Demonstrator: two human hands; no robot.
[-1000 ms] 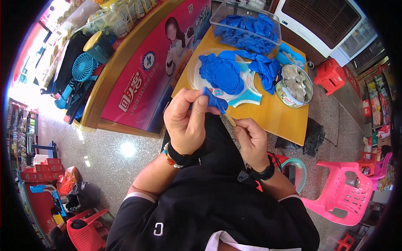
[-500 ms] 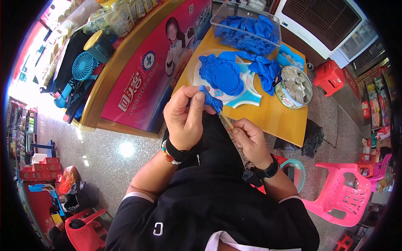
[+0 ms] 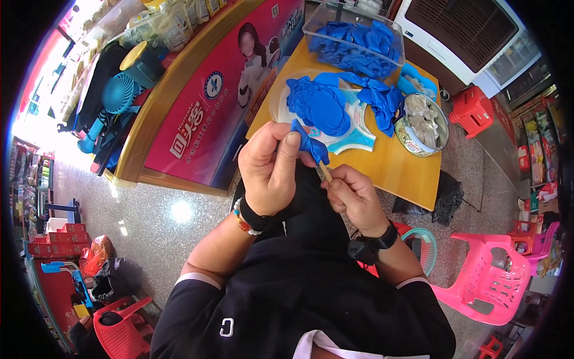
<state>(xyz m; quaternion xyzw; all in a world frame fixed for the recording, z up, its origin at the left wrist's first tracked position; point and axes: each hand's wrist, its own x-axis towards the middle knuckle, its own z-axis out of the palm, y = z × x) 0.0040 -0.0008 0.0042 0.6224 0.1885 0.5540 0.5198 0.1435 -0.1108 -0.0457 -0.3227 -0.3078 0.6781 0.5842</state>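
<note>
My left hand [image 3: 270, 173] is closed, pinching a small blue piece of thin, soft, fabric-like material [image 3: 311, 146] between thumb and fingers. A thin light-brown stick [image 3: 325, 172] runs from the lower end of that piece to my right hand [image 3: 359, 200]. My right thumb and fingers pinch the stick. The stick's far end is hidden in the blue folds. Just beyond my hands, a stack of flat, rounded blue pieces [image 3: 323, 107] lies on a pale round plate and a white-and-turquoise sheet [image 3: 357, 142]. More crumpled blue material [image 3: 382, 105] lies to its right.
The wooden table [image 3: 400, 176] also bears a clear plastic box [image 3: 308, 29] of blue pieces, a blue container [image 3: 411, 73] and a round tin [image 3: 412, 142] with greyish contents. A counter [image 3: 128, 155] stands at left. Pink chair [image 3: 478, 275] and red stool [image 3: 472, 110] are at right.
Both hands have shifted slightly right with the blue piece and stick. The blue piece looks a little more tilted, and my right fingers sit closer to it along the stick.
</note>
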